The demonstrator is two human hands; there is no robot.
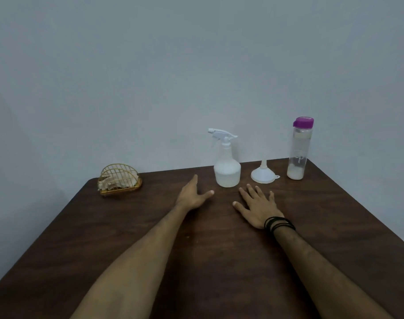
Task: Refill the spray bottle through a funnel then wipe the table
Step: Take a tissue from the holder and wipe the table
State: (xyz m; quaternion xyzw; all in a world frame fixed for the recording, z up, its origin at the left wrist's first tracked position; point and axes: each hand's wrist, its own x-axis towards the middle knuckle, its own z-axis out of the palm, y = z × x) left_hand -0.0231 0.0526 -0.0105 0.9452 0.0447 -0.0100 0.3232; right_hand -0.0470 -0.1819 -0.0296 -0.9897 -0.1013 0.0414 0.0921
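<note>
**Both hands empty, refill not yet begun**

Forearms reaching in from the near edge, across the table [334, 238]. Left hand [193, 195] spread, fingers loose and pointing toward the far edge, thumb out to the side; holding nothing, close over the wood, contact hard to tell. Right hand [257, 207] flat and palm down, fingers splayed, seemingly resting on the wood, also holding nothing; black bands [279, 224] around its wrist.

Just beyond both hands, bottle [227, 166] upright near the far edge, trigger head screwed on, a low level of whitish liquid at the bottom. Funnel [263, 174] just beside it on the right, resting mouth down with spout up, apart from the bottle. Flask [298, 153] with purple lid further right, upright, a little liquid at its base. Wire holder [120, 181] with cloths or napkins well apart on the left.

Judged step: the very start, with nothing opened or moved. Next move likely calls for steadying the bottle with one hand and unscrewing the trigger head with the other, then turning the funnel over and seating its spout in the neck before pouring from the flask. Wiping last.
</note>
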